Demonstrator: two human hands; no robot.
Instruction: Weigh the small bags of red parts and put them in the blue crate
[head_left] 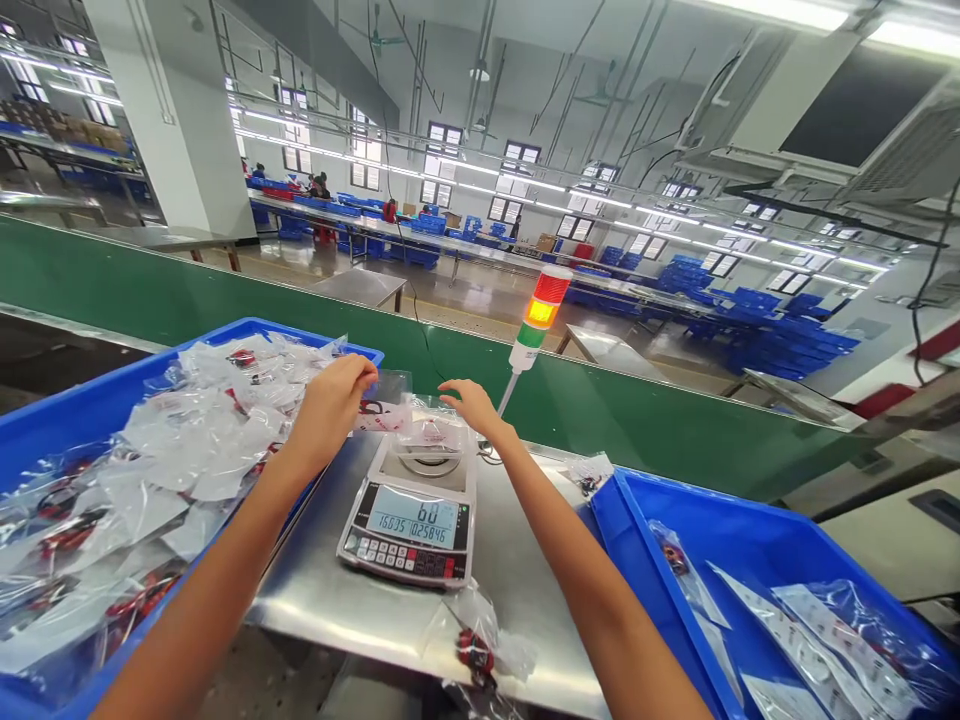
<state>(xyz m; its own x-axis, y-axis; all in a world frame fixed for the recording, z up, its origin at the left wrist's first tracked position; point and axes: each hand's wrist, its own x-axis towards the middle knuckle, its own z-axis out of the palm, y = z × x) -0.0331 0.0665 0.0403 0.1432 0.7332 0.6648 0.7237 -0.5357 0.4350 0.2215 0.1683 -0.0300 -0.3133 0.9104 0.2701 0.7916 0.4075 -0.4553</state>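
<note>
The left hand (328, 410) is pinching a plastic bag (384, 402) beside the scale (409, 510), the open right hand (471, 405) hovering; next calls for steady placing.

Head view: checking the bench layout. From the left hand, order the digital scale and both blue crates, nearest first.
1. Left blue crate: under the left hand.
2. Digital scale: just right of that hand.
3. Right blue crate: farthest, at far right.

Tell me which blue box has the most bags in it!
The blue crate on the left, heaped with clear plastic bags; the blue crate on the right holds fewer.
</note>
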